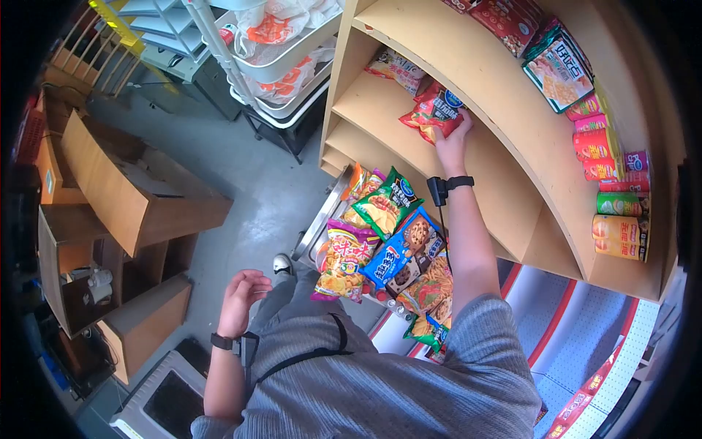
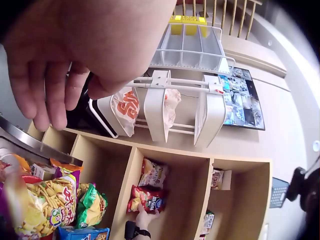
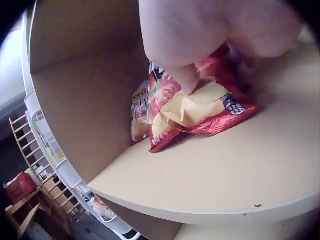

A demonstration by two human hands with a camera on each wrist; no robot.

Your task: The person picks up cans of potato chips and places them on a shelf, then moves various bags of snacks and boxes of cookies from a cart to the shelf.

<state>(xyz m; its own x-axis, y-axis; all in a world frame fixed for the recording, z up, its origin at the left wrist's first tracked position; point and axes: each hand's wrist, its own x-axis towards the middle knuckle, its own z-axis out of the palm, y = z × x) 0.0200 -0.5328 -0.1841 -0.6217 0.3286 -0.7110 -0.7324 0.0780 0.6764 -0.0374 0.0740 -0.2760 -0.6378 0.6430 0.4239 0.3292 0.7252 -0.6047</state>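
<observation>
My right hand [image 1: 453, 143] reaches into a wooden shelf [image 1: 380, 110] compartment and grips a red snack bag [image 1: 434, 110] by its near edge. In the right wrist view the fingers [image 3: 186, 75] pinch the red snack bag [image 3: 200, 112], which lies on the shelf board. Behind it stands a yellow-and-red bag [image 1: 395, 67]. My left hand [image 1: 241, 291] hangs by my side with relaxed fingers and holds nothing. The left wrist view shows the left hand [image 2: 65, 50] close up and the red bag [image 2: 147, 199] far below.
A metal cart [image 1: 319, 219] beside my legs holds several snack bags, among them a green one [image 1: 387, 201] and a blue cookie pack [image 1: 402, 256]. Cans [image 1: 621, 205] and packets [image 1: 559, 66] fill the shelves at right. A white wire trolley [image 1: 278, 58] and wooden boxes [image 1: 139, 197] stand at left.
</observation>
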